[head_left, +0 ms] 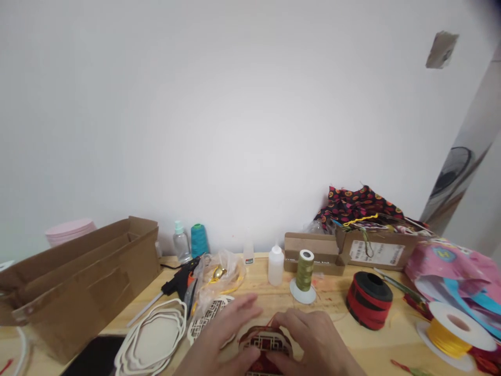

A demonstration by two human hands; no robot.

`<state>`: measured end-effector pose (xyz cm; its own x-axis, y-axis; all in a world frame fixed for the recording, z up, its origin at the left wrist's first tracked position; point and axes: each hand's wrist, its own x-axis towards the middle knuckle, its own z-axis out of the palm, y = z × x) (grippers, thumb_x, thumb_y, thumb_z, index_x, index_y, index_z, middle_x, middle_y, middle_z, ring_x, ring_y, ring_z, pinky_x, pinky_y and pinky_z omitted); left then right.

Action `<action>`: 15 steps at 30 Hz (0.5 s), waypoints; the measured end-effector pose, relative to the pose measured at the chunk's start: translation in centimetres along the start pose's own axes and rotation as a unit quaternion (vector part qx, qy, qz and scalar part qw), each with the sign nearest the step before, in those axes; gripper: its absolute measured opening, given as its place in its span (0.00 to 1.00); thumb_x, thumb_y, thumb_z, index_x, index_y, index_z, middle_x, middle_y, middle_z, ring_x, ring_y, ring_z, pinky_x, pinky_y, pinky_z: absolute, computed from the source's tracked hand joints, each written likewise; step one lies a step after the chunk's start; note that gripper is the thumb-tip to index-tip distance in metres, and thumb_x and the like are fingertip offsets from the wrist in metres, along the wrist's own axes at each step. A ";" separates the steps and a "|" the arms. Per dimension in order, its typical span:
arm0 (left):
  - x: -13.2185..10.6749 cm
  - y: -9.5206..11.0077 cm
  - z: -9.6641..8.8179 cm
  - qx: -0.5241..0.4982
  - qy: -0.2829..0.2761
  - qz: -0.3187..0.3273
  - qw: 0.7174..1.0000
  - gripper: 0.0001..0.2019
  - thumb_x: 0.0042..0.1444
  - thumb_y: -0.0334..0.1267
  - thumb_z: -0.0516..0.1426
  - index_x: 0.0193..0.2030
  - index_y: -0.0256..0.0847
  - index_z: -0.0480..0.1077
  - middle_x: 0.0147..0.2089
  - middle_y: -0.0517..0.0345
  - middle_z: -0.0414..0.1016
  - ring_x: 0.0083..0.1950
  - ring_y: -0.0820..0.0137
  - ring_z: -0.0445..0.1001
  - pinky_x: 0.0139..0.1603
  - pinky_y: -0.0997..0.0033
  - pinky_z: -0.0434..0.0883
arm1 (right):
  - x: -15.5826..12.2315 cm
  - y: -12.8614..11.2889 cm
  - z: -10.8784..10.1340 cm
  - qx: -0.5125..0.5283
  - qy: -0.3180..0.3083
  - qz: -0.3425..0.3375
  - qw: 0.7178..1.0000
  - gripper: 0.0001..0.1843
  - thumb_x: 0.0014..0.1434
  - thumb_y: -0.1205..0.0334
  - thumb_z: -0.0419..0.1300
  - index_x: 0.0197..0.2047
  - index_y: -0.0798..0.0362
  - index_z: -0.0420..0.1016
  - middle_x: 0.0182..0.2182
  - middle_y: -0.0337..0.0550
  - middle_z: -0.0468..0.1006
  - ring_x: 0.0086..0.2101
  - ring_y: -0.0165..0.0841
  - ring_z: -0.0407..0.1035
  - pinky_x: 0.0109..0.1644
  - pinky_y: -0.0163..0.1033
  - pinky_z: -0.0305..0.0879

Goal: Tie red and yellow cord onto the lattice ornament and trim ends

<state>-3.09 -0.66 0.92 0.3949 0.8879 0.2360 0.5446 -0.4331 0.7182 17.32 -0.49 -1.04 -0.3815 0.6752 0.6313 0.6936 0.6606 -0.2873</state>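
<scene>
Pale wood worktop (332, 305), marked with reddish stains, set against a plain white wall (250, 115) with a peeling patch (442, 49) high on the right. Beyond the worktop's right end, a slanting, blurred strip with a round dark shape (452, 167), too unclear to name.

At the middle of the near edge, a dark red panel (266, 342) with pale lattice, under both hands. Left hand (229, 342) with thumb on the panel and fingers straight, spread away from it; right hand (309, 337) curved around the right side, pinching the panel between thumb and bent fingers.

Toward the left end, a long box (90, 292) of brown cardboard; beside it, at the near edge, a stack of white frames (156, 339) and a pale lattice piece (209, 316). Behind these, a glue gun (182, 279) and a clear bag (219, 277). Along the far edge, a spray bottle (181, 244), teal thread (199, 240), a white bottle (276, 269) and a low box (313, 256), with green thread (304, 271) in front. In the far right corner, a full box (376, 250) beneath patterned cloth (356, 203). Toward the near right corner, red ribbon (369, 310) and a yellow spool (448, 339).
</scene>
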 end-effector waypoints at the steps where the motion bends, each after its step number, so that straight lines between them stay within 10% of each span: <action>1: 0.0 0.2 0.4 0.004 -0.023 0.012 1.000 0.17 0.50 0.40 0.55 0.48 0.56 0.67 0.56 0.61 0.66 0.56 0.63 0.63 0.56 0.64 0.60 | 0.0 0.0 -0.1 0.001 0.005 -0.005 1.000 0.17 0.37 0.62 0.66 0.33 0.44 0.68 0.24 0.27 0.77 0.21 0.29 0.70 0.23 0.32 0.53; 7: 0.5 1.9 0.9 -0.064 -0.048 0.026 0.996 0.14 0.54 0.36 0.52 0.46 0.54 0.70 0.43 0.64 0.77 0.42 0.73 0.74 0.43 0.81 0.68 | 0.0 0.2 -0.4 0.014 -0.024 -0.004 1.000 0.15 0.40 0.63 0.64 0.34 0.45 0.68 0.24 0.29 0.77 0.22 0.28 0.69 0.23 0.32 0.51; 15: 0.5 2.3 0.7 -0.105 0.002 0.002 0.994 0.11 0.52 0.37 0.53 0.40 0.50 0.75 0.38 0.61 0.79 0.37 0.68 0.76 0.38 0.78 0.70 | 0.6 -0.4 -1.9 0.059 -0.042 -0.009 0.997 0.14 0.43 0.63 0.62 0.37 0.47 0.69 0.24 0.33 0.75 0.22 0.28 0.66 0.24 0.31 0.54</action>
<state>-1.11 -1.31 2.22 0.3936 0.8868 0.2420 0.3759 -0.3955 0.8380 17.94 -0.96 0.84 -0.4466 0.6848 0.5759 0.6114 0.7035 -0.3623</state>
